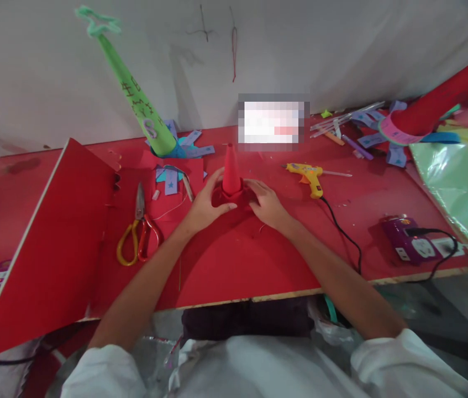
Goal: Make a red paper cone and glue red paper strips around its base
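A small red paper cone (231,168) stands upright on a red paper base (234,200) in the middle of the red table (258,260). My left hand (205,204) curls around the base's left side, thumb pressed on the paper in front of the cone. My right hand (267,203) lies on the base's right side with its fingers pressing down against the cone's foot. Both hands touch the red paper piece.
Scissors with yellow and red handles (139,229) lie left of my hands. A yellow glue gun (309,177) rests to the right, its cord running to a purple power strip (408,240). A large red sheet (47,243) leans at the left. A green cone (138,99) stands behind.
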Demonstrator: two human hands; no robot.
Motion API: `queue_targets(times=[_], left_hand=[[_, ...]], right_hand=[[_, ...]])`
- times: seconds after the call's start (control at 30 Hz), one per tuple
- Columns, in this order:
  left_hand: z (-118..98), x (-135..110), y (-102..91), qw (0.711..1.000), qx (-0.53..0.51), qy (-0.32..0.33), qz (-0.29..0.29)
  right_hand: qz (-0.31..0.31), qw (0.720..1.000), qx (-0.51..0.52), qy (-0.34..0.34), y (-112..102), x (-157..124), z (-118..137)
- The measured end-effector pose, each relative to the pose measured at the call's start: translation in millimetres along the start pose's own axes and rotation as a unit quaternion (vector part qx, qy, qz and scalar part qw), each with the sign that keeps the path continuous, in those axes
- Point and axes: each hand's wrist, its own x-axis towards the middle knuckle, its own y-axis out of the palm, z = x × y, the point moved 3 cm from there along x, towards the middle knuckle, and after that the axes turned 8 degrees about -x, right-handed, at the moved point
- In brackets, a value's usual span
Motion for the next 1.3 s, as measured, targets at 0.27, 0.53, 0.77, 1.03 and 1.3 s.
queue_targets(times=[0.27, 0.53, 0.77, 1.03, 1.3], left_hand=[[10.1, 4.0, 10.7, 0.996, 0.021, -0.035, -0.082], [7.1, -0.5, 7.8, 0.995, 0.067, -0.044, -0.055], [6.8, -2.9, 8.9, 0.987, 0.156, -0.025, -0.037], [-0.7, -3.5, 4.8, 0.987, 0.152, 0.018, -0.055], [-2.4, -1.5, 3.7, 0.986, 0.162, -0.004, -0.038]], right_hand=[[0.010, 1.000, -0.010, 0.012, -0.2, 1.0, 1.0], [-0.031, 0.999, 0.043, 0.000, -9.5, -0.3, 17.6], [-0.025, 0.999, 0.022, 0.003, -6.0, 1.9, 16.9], [-0.019, 1.000, 0.005, 0.005, -5.0, 1.3, 17.4], [-0.020, 1.000, -0.004, 0.008, -4.2, 2.9, 16.2]])
